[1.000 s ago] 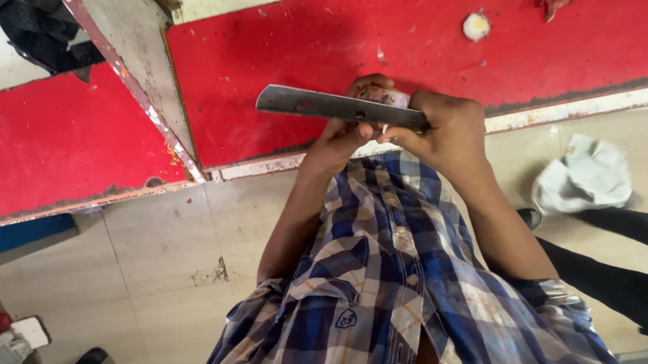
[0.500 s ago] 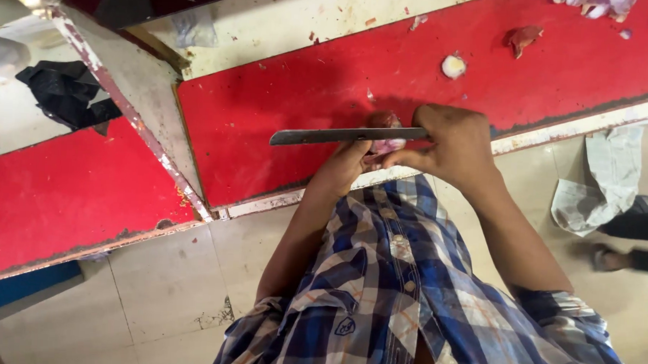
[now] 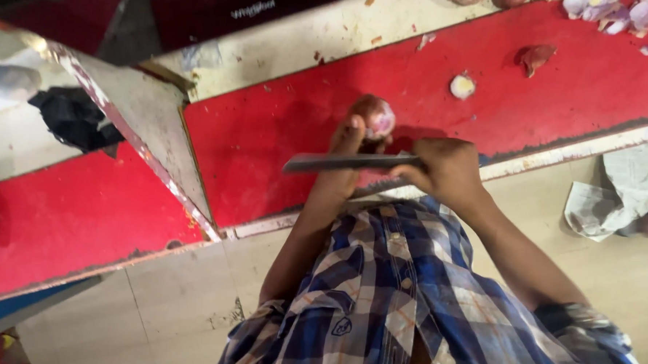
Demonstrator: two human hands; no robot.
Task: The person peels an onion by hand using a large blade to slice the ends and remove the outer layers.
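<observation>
My left hand (image 3: 348,155) holds a purple-red onion (image 3: 375,116) up over the red counter (image 3: 282,136), fingers wrapped round its lower side. My right hand (image 3: 447,167) grips the handle of a long flat knife (image 3: 343,162); its blade points left and lies across my left hand just below the onion. Both forearms rise from a blue and white checked shirt (image 3: 406,302).
A cut onion piece (image 3: 461,85), a red peel scrap (image 3: 536,57) and several peels (image 3: 614,13) lie further back on the counter. A metal divider (image 3: 148,120) slants across the left. A dark cloth (image 3: 72,118) lies left. Crumpled paper (image 3: 606,201) is on the floor.
The view has tilted toward the counter. My left hand has raised the onion above the blade, and the knife now sits lower against that hand.
</observation>
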